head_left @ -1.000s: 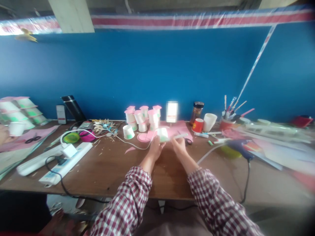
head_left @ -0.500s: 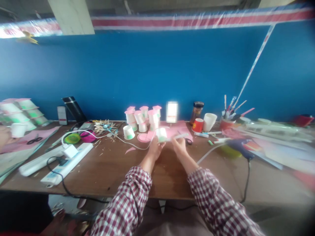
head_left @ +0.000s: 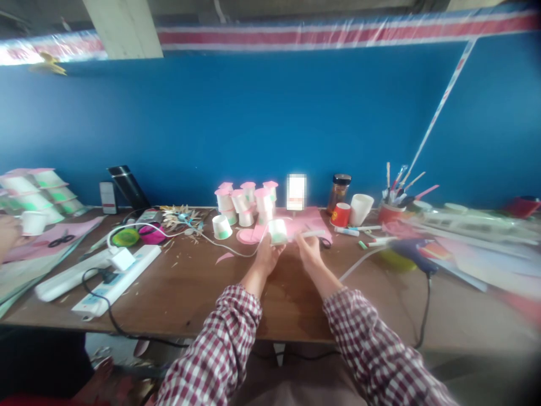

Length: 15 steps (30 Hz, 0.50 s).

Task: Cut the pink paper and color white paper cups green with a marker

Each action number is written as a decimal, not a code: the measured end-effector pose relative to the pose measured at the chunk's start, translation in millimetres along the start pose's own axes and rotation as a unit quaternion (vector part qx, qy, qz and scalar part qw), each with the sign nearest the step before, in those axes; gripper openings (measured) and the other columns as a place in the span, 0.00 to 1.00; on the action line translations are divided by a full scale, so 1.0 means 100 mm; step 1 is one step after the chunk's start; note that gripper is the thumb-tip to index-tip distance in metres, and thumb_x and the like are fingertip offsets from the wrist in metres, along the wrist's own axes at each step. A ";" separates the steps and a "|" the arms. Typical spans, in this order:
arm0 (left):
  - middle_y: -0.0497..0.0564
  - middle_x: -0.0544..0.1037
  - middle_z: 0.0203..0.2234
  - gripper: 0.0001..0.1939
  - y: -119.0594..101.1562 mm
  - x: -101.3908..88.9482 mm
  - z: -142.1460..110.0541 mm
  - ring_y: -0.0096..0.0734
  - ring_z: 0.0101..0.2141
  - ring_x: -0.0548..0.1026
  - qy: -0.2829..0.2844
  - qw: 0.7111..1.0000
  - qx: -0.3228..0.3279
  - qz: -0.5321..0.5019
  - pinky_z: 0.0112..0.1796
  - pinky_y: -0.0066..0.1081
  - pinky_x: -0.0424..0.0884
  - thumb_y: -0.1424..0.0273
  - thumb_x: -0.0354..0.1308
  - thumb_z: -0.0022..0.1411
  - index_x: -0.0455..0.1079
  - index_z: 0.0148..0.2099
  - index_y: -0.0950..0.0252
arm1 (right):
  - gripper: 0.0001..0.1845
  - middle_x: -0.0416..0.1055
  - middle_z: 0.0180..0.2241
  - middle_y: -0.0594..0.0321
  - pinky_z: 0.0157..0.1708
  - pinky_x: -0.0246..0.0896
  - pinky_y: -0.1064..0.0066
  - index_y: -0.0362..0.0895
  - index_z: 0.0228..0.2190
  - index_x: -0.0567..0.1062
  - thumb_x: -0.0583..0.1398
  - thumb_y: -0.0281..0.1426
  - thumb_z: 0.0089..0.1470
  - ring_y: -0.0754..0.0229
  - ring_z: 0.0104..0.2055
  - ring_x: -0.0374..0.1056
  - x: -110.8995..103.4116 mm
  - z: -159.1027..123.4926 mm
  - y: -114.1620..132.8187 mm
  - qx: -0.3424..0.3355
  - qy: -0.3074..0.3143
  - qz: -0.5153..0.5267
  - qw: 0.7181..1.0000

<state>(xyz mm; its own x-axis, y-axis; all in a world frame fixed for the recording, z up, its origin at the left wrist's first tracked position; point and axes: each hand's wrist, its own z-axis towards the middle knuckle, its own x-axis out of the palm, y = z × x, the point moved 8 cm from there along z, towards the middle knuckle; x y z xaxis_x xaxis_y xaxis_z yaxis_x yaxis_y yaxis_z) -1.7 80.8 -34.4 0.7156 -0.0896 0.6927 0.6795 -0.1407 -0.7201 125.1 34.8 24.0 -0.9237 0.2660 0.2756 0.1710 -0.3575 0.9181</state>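
Note:
My left hand (head_left: pixel 267 255) is closed round a white paper cup (head_left: pixel 278 230) with green marking near its lower edge, the cup upside down above the table. To its right, my right hand (head_left: pixel 309 248) grips a white marker (head_left: pixel 313 233) whose left end points toward the cup. Behind both hands lies a pink paper sheet (head_left: pixel 310 219). Several stacked paper cups (head_left: pixel 245 202) with pink paper pieces between and on top stand at the back. One single upturned cup (head_left: pixel 221 227) sits left of my left hand, beside a pink paper circle (head_left: pixel 245 237).
On the left are a power strip (head_left: pixel 120 282), scissors (head_left: pixel 61 238) and a co-worker's hand (head_left: pixel 10 234) at another cup. A glue gun (head_left: pixel 412 254) with a hanging cord lies right. Behind it, a red holder (head_left: pixel 391 213) carries brushes. A lit screen (head_left: pixel 296 193) stands at the back.
Almost nothing differs. Both of my hands keep the cup and the marker in nearly the same place; the view has shifted very slightly.

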 end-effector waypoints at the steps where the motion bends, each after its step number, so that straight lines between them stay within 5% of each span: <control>1: 0.53 0.77 0.37 0.14 0.00 0.00 0.00 0.33 0.38 0.75 0.003 1.000 0.000 0.001 0.42 0.35 0.69 0.61 0.54 0.60 0.71 0.43 0.64 | 0.16 0.61 0.15 0.71 0.15 0.47 0.77 0.44 0.21 0.65 0.64 0.41 0.44 0.70 0.16 0.52 0.00 0.00 0.00 -0.001 0.002 -0.001 1.000; 15: 0.54 0.78 0.36 0.16 -0.02 0.06 -0.03 0.34 0.37 0.75 0.021 1.000 0.003 0.014 0.41 0.35 0.69 0.60 0.56 0.59 0.71 0.43 0.66 | 0.16 0.63 0.16 0.69 0.19 0.52 0.76 0.43 0.21 0.67 0.64 0.41 0.44 0.68 0.19 0.58 -0.01 0.02 -0.03 -0.013 0.013 -0.018 1.000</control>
<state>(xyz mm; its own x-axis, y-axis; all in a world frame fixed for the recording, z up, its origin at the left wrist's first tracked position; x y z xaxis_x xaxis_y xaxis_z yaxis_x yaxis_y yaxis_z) 0.5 77.6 -28.9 0.7266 -0.1342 0.6738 0.6610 -0.1312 -0.7388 126.1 37.3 22.1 -0.9378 0.2551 0.2355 0.1297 -0.3715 0.9193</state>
